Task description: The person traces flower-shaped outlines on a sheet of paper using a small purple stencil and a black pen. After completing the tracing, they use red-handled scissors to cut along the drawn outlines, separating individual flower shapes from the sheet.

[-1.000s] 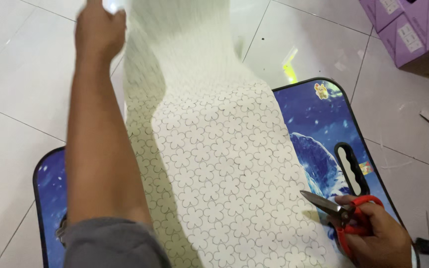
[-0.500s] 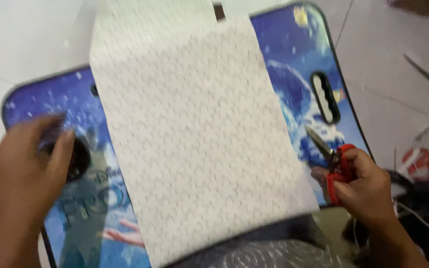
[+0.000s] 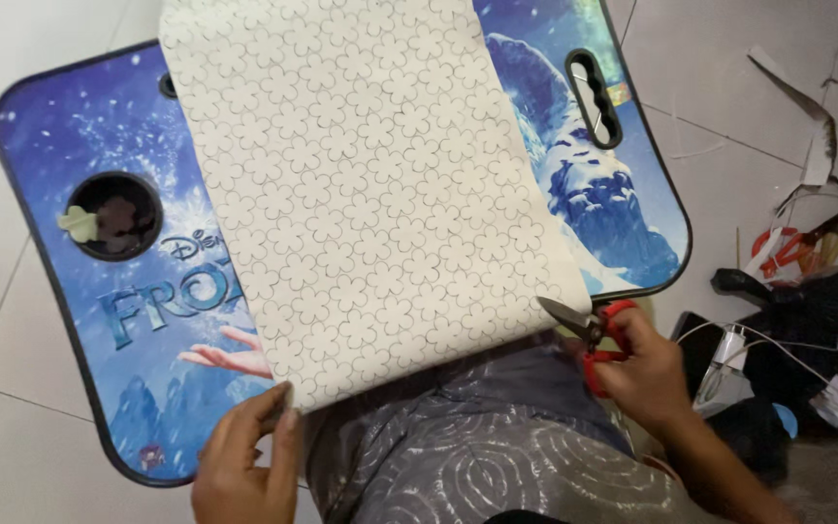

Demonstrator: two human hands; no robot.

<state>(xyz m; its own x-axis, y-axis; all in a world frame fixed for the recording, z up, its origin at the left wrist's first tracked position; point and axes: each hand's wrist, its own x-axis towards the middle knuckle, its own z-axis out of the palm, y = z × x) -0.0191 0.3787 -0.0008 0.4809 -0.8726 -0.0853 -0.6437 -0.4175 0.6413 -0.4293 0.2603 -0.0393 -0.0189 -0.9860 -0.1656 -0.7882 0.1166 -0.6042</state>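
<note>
The flower-patterned sheet [image 3: 361, 184] on the blue table [image 3: 80, 126] is pinched at its near corner by the left hand [image 3: 244, 466], while red-handled scissors [image 3: 589, 325] are clamped in the right hand [image 3: 647, 374], no cut yet visible.

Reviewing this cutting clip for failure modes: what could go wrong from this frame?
1. The left hand pinches only one corner of the patterned sheet; its near edge overhangs the blue lap table, so it may sag or skew and the cut could wander.
2. The red-handled scissors in the right hand sit right above the person's lap, so the blades might snag the grey garment.
</note>
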